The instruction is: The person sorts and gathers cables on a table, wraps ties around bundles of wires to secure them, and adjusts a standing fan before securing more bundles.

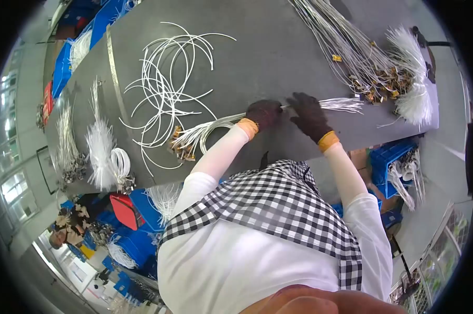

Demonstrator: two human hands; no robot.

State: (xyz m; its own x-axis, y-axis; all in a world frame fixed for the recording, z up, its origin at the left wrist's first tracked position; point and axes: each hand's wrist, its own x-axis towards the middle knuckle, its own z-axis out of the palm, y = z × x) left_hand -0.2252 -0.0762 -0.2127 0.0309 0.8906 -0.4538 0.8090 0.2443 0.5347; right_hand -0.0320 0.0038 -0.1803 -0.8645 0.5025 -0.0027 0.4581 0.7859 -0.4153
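A bundle of white wires (341, 105) lies across the grey table in front of me, its loose ends pointing right. My left hand (264, 114), in a dark glove with an orange cuff, is closed around the middle of that bundle. Brown and metallic end pieces (183, 146) sit at the bundle's left end. Just to the right, my right hand (310, 116), gloved the same way, is over the bundle with its fingers apart. Whether its palm touches the wires is hidden.
Loose curved white wires (168, 89) spread over the table (257, 52) at left centre. A large wire bundle with brown ends (375, 86) lies far right, beside clear plastic strands (411, 78). More bundles (100, 152) lie left. Blue bins (385, 167) stand below the table.
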